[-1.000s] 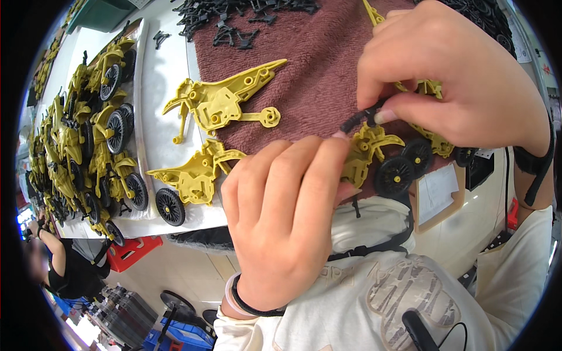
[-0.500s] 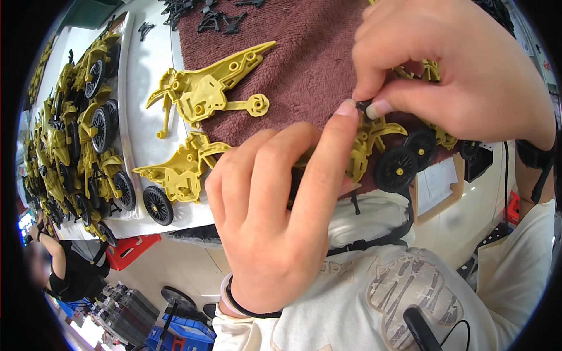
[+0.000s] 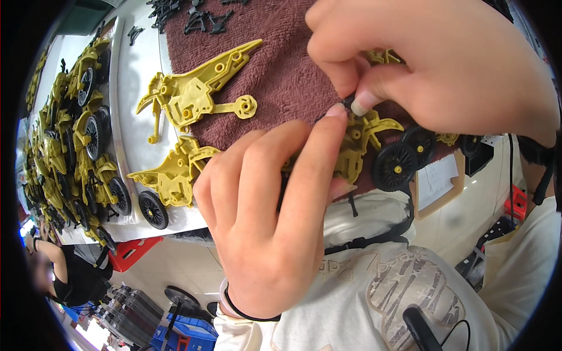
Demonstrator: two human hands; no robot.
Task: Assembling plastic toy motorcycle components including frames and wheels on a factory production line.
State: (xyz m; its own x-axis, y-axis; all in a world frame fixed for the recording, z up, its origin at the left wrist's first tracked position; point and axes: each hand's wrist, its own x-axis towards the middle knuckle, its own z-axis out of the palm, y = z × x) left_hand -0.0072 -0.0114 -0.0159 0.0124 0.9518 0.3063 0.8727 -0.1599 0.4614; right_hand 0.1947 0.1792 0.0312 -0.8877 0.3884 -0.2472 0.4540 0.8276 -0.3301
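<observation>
Left hand, curled, fingers closed around a yellow plastic toy body, index tip pressed to its top edge; right hand, pinched narrow, thumb and forefinger nipping a small black pin against the same spot; toy body at the near edge of a brown towel, partly hidden behind the left fingers; two black spoked wheels, round and ribbed, fitted at its right side, overhanging the table edge.

Towel: coarse looped pile, dull maroon, spread across a white table; smooth glossy surface at its left border.

On the towel, well apart from the hands: a flat yellow frame piece, pointed at one end, pierced with round holes; just below it, across the towel's edge, a second yellow piece with one black wheel.

Far left: a dense heap of finished yellow toys with black wheels, crowding the table rim; top: scattered small black parts.

Open towel between frame piece and right hand; below the table edge, white shirt, pale floor.
</observation>
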